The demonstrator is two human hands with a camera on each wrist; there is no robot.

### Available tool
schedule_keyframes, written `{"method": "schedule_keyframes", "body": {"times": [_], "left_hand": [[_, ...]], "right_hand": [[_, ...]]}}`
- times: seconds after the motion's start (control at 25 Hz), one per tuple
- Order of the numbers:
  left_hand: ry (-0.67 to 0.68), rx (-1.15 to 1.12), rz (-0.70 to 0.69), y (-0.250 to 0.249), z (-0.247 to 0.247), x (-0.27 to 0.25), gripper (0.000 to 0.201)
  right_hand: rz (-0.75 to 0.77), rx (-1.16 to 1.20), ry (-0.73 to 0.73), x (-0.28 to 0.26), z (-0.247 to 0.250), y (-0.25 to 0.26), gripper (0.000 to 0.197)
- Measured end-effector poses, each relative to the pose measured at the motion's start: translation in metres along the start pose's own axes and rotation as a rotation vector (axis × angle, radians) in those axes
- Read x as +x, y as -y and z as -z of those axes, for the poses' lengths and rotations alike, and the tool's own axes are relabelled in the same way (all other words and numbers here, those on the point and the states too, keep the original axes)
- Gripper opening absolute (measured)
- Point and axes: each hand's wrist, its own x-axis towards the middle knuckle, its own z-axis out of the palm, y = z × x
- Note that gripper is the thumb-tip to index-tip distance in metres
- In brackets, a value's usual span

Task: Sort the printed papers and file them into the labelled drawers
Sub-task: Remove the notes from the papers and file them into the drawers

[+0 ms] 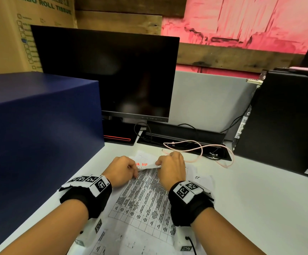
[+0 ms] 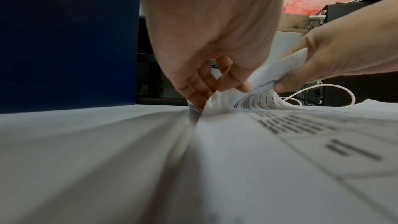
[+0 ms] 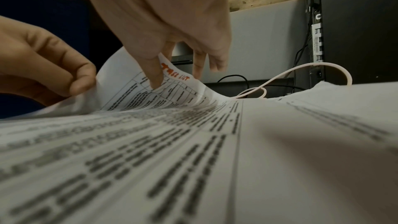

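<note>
A printed sheet (image 1: 145, 196) with a dense table and a red heading lies on top of other papers on the white desk. Its far edge is lifted and curled (image 3: 133, 81). My right hand (image 1: 160, 164) pinches that raised edge, thumb under and fingers over, as the left wrist view shows (image 2: 290, 74). My left hand (image 1: 134, 172) has its fingers curled on the sheet's far left corner, pinching it (image 2: 215, 91). In the right wrist view the left hand (image 3: 81, 81) sits at the left, touching the curled edge. No labelled drawers are in view.
A large dark blue box (image 1: 39, 126) stands at the left, close to the papers. A black monitor (image 1: 109, 74) is behind, a black computer tower (image 1: 282, 122) at the right. A pink cable (image 1: 201, 150) loops just beyond the papers. More sheets (image 1: 201, 179) lie underneath.
</note>
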Motion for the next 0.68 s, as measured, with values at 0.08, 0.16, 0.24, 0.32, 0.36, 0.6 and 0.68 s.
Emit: {"method": "schedule_keyframes", "body": {"times": [0.08,0.16,0.24,0.32,0.36,0.6,0.68], "left_hand": [[-0.021,-0.002,0.009,0.001,0.0,0.001,0.03],[-0.071,-0.002,0.044,0.004,-0.001,0.003,0.028],[-0.118,-0.003,0.085,0.003,-0.002,0.003,0.031],[-0.124,-0.015,0.099,0.002,-0.002,0.004,0.032],[-0.119,-0.019,0.099,0.002,-0.002,0.004,0.03],[-0.003,0.108,0.019,0.007,-0.004,0.005,0.013],[0.064,0.178,-0.041,0.011,-0.007,0.006,0.009]], "right_hand": [[0.011,-0.004,-0.046,0.002,-0.002,0.0,0.027],[0.039,0.012,-0.087,0.003,-0.002,0.002,0.024],[0.103,0.077,-0.111,0.0,0.006,0.002,0.02],[0.193,0.154,-0.112,-0.001,0.022,-0.004,0.016],[0.23,0.162,-0.081,-0.001,0.031,-0.01,0.015],[0.23,0.243,0.297,0.002,0.086,-0.042,0.025],[0.208,0.226,0.377,0.001,0.095,-0.044,0.024]]}}
